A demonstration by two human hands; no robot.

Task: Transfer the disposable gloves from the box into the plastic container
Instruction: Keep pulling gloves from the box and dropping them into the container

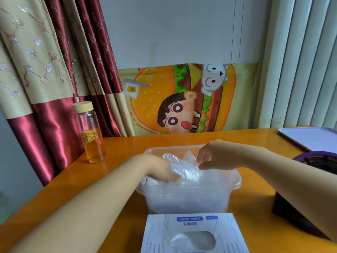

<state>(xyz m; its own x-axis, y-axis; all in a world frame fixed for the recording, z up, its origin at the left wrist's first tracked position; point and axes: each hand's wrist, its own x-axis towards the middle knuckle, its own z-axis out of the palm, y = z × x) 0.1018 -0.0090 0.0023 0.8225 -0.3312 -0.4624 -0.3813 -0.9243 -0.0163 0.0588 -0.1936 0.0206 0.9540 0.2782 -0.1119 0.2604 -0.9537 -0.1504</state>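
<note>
Clear, crumpled film at the centre of the frame: found the gloves (184,170) heaped in the container (235,181), bulging above its rim. Found the container standing on the table (113,179), long side running left to right across the frame. Found the right hand (209,157) at the upper right of the heap, pinching the top edge of a glove between thumb and curled fingers. Found the left hand (162,168) at the heap's left side, reaching down onto the film; could not tell whether pressing or gripping, with the fingertips lost in the plastic.

Noted the box (164,229) lying flat just below the container in the frame, oval opening facing up, more film showing inside. Judged the transfer well along but not done. Judged the coming move to hinge on one thing: box straight down the frame from both hands, beneath the forearms, so would call for a pull back toward the lower edge, not a reach sideways. Judged the left hand, lower in the frame, slightly nearer the opening. Noted a bottle (91,132) of amber liquid well apart at the left.
</note>
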